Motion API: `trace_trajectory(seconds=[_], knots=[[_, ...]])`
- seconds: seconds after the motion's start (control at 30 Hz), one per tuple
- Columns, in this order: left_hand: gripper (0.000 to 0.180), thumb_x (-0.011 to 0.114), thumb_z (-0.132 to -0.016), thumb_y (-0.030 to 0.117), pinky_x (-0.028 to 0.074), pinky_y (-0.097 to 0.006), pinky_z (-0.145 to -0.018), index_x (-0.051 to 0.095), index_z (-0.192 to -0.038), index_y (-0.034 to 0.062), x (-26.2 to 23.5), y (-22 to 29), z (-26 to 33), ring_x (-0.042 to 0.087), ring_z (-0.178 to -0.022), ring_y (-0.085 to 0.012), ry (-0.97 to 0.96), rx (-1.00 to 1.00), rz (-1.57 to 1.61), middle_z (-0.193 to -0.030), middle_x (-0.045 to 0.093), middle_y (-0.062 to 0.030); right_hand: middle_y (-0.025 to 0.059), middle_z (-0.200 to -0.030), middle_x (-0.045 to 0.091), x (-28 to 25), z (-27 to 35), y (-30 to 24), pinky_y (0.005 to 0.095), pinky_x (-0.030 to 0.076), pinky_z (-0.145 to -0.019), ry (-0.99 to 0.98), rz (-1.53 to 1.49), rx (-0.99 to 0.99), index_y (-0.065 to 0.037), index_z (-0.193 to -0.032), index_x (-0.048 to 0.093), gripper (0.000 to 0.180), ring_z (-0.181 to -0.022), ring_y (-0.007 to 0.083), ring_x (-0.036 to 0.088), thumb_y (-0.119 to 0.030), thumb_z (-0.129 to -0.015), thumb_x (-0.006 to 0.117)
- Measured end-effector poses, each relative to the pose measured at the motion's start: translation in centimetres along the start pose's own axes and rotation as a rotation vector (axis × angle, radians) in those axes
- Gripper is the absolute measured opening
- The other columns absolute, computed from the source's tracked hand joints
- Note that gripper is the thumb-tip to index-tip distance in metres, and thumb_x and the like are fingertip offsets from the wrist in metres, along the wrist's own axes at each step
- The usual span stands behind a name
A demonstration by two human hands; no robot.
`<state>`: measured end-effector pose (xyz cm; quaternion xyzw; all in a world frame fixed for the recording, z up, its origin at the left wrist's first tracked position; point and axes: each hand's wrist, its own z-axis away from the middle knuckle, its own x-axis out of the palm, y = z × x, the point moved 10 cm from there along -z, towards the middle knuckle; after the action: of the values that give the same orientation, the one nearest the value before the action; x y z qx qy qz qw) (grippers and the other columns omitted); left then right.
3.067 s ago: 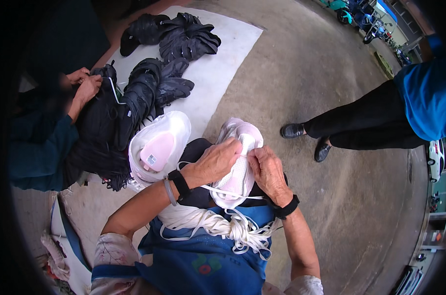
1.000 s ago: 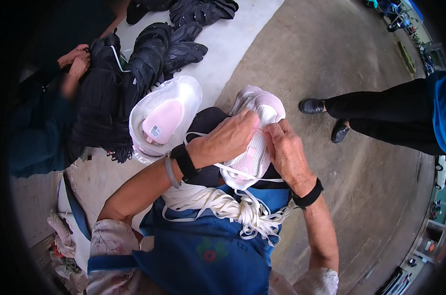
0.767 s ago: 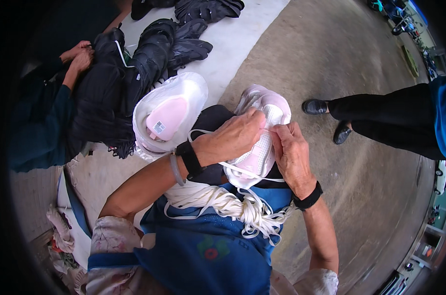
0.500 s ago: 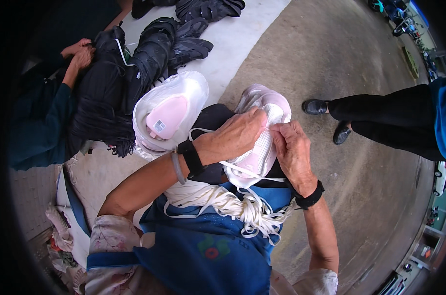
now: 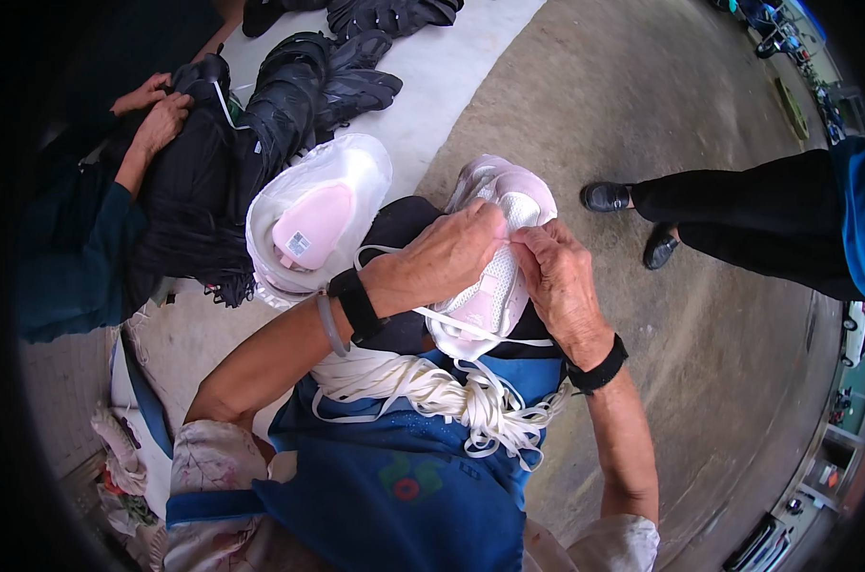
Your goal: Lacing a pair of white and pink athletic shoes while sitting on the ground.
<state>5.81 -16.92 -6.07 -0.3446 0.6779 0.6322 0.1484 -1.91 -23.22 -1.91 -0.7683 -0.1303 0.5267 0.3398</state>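
Observation:
A pink and white shoe (image 5: 490, 294) with a mesh tongue rests on my lap, its toe pointing away from me. White shoelace (image 5: 477, 331) crosses the end nearest me, and a loop runs out beside my left wrist. My left hand (image 5: 451, 250) is closed over the shoe's left side, thumb and finger pinched. Against its fingertips, my right hand (image 5: 558, 278) pinches from the right side. A short pale strand, seemingly the lace, shows between the two pinches; fingers hide most of it. Across my blue apron (image 5: 356, 486) lies a bundle of white laces (image 5: 485, 405).
Left of the shoe sits another pink and white shoe (image 5: 356, 181), its insole showing. Black shoes (image 5: 294, 86) and black laces (image 5: 189, 234) lie beyond, near a co-worker's hands (image 5: 161, 114). To the right, a person in dark trousers (image 5: 737, 205) stands on the concrete floor (image 5: 718, 381).
My hands stay pinched together over the shoe, with only slight finger movement. The whole view has shifted a little. The co-worker's hands have moved slightly apart.

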Motion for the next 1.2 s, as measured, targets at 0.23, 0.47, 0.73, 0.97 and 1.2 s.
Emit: trace_trajectory(seconds=[0.23, 0.47, 0.73, 0.97, 1.2], knots=[[0.025, 0.066, -0.082, 0.005, 0.049, -0.041, -0.072, 0.051, -0.102, -0.0007, -1.2, -1.2, 0.7, 0.061, -0.081, -0.0322, 0.047, -0.183, 0.06, -0.093, 0.057, -0.0193, 0.0208, -0.088, 0.062, -0.1, 0.7, 0.5, 0.0399, 0.052, -0.068, 0.007, -0.091, 0.068, 0.002, -0.098, 0.065, 0.02, -0.077, 0.0363, 0.064, 0.009, -0.08, 0.063], [0.019, 0.067, -0.078, 0.006, 0.05, -0.038, -0.07, 0.057, -0.093, -0.0005, -0.9, -2.3, 0.4, 0.062, -0.076, -0.0279, 0.03, -0.239, 0.149, -0.086, 0.06, -0.0161, 0.0212, -0.088, 0.061, 0.2, 0.0, -0.4, 0.0434, 0.051, -0.068, 0.047, -0.04, 0.093, 0.0, -0.099, 0.062, 0.02, -0.078, 0.0401, 0.063, 0.008, -0.08, 0.063], [0.018, 0.069, -0.076, 0.008, 0.053, -0.035, -0.069, 0.062, -0.091, 0.0002, -1.5, -2.4, 0.6, 0.067, -0.076, -0.0254, 0.035, -0.338, 0.089, -0.082, 0.066, -0.0143, 0.0202, -0.085, 0.06, 0.0, 0.9, -1.2, 0.0451, 0.049, -0.064, 0.084, 0.155, 0.138, 0.001, -0.099, 0.061, 0.019, -0.074, 0.0398, 0.062, 0.006, -0.081, 0.062], [0.017, 0.067, -0.078, 0.01, 0.053, -0.033, -0.069, 0.064, -0.09, -0.0013, -2.0, -2.1, 0.2, 0.067, -0.073, -0.0242, -0.029, -0.357, 0.153, -0.079, 0.068, -0.015, 0.0191, -0.083, 0.057, 1.3, 0.2, -2.1, 0.0467, 0.049, -0.069, 0.087, 0.087, -0.004, -0.001, -0.1, 0.059, 0.034, -0.079, 0.0412, 0.059, 0.008, -0.068, 0.061], [0.019, 0.068, -0.078, 0.011, 0.052, -0.031, -0.067, 0.066, -0.093, -0.0014, -1.6, -3.2, 0.3, 0.066, -0.072, -0.0191, -0.061, -0.408, 0.21, -0.078, 0.068, -0.0129, 0.0193, -0.085, 0.06, -0.2, 1.2, -1.0, 0.0402, 0.051, -0.063, 0.118, 0.154, 0.138, 0.002, -0.093, 0.064, 0.011, -0.072, 0.0347, 0.062, 0.001, -0.083, 0.067]])
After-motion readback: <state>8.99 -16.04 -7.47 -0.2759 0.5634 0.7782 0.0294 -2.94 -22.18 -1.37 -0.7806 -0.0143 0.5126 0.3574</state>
